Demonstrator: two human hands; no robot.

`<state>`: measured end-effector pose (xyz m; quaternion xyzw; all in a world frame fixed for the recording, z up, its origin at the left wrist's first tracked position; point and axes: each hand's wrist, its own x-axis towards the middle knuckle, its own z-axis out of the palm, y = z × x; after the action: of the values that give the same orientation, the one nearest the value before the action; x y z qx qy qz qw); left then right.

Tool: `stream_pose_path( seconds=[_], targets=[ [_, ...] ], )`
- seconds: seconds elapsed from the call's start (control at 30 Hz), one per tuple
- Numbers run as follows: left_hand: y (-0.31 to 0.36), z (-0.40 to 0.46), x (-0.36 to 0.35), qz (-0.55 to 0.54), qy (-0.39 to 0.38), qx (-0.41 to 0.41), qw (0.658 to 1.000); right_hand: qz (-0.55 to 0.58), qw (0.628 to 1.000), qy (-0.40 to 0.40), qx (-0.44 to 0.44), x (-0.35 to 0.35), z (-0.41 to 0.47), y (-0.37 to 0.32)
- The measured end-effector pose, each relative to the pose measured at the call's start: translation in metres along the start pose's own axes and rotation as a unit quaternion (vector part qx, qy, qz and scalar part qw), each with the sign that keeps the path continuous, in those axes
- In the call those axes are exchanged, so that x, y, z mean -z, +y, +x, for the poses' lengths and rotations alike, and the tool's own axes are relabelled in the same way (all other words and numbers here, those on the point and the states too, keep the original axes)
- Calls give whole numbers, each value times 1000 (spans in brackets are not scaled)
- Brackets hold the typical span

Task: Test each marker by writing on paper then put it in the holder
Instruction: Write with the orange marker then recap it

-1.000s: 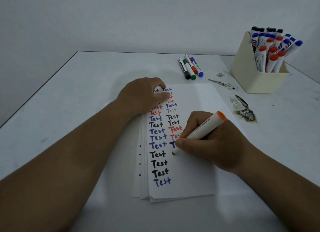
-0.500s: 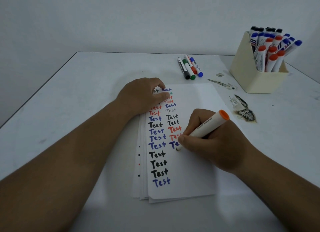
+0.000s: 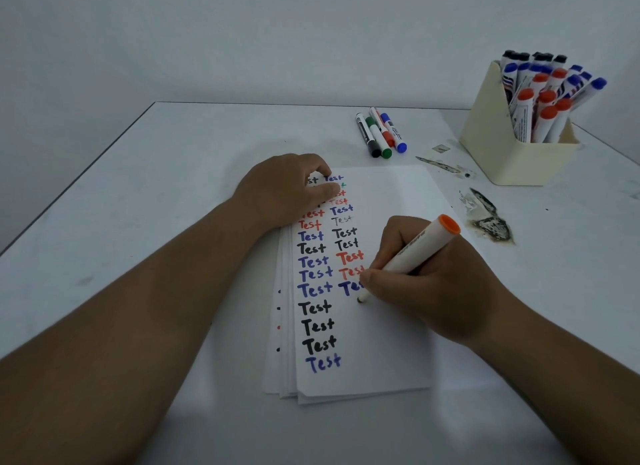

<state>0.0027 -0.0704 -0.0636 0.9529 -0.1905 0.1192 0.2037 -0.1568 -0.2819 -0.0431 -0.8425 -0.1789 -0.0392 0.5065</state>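
Since half a second ago the right hand [image 3: 429,277] has slid a little to the right along the row of blue letters, and the marker tip now sits just past the "Te" it has written; the left hand [image 3: 287,187] has not moved. The right hand grips the marker [image 3: 412,256] with curled fingers and thumb pinching the white barrel low down, near the tip. The marker is tilted, its tip touching the paper [image 3: 381,353] and its orange end pointing up and away toward the holder [image 3: 512,152].

The left hand rests on the paper's far left corner, fingers loosely bent and pressing the sheet flat, holding nothing. The top sheet lies on a stack of sheets and carries two columns of the word "Test" in black, blue and red.

Beyond the paper's far edge, four capped markers [image 3: 381,133] lie side by side on the counter [image 3: 138,204]. To the right of the paper, the cream holder stands full of markers with blue, black and orange ends up. Between paper and holder, dark smudges [image 3: 491,222] mark the counter.
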Motion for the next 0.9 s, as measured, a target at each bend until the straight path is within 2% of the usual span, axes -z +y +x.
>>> stream_pose_path(
  seconds=[0.17, 0.33, 0.67, 0.8, 0.9],
  targets=[
    [0, -1, 0, -1, 0, 1, 1000, 0, 1000, -4, 0, 0, 0, 0],
    [1, -1, 1, 1, -5, 5, 1000, -8, 999, 36, 2, 1, 0, 1],
    [6, -5, 6, -10, -16, 20, 1000, 4, 999, 33, -14, 2, 0, 1],
    [13, -10, 9, -46, -7, 15, 999, -15, 999, 24, -26, 1, 0, -1],
    [22, -15, 14, -107, 23, -3, 994, 64, 995, 46, -68, 3, 4, -4]
  ],
)
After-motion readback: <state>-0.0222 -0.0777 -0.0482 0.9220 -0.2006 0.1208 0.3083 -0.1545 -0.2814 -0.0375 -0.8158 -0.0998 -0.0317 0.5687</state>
